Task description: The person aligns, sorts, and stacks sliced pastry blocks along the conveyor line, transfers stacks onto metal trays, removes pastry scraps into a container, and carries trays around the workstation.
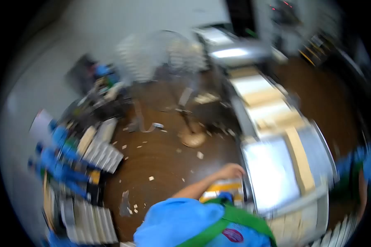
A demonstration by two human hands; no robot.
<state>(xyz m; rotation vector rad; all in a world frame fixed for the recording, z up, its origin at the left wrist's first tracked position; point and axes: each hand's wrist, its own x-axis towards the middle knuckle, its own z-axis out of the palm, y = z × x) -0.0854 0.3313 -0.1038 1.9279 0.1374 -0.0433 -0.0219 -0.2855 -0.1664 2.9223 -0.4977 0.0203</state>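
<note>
A pedestal fan [192, 139] stands on the scrap-littered brown floor [165, 154], left of the conveyor [251, 84] that meets the metal table's [270, 173] far edge. Ridged trays [88, 220] and co-workers in blue [53, 162] line the left. A long pale strip [299, 160] lies right of the table's middle. The left hand [231, 171] is just beside the table's left edge; blur hides whether it grips anything. The right hand is out of view.

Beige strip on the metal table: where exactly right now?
Head view, right of centre: the beige strip lies lengthwise on the metal table, to the right of the left hand, its far end near the white belt.
</note>
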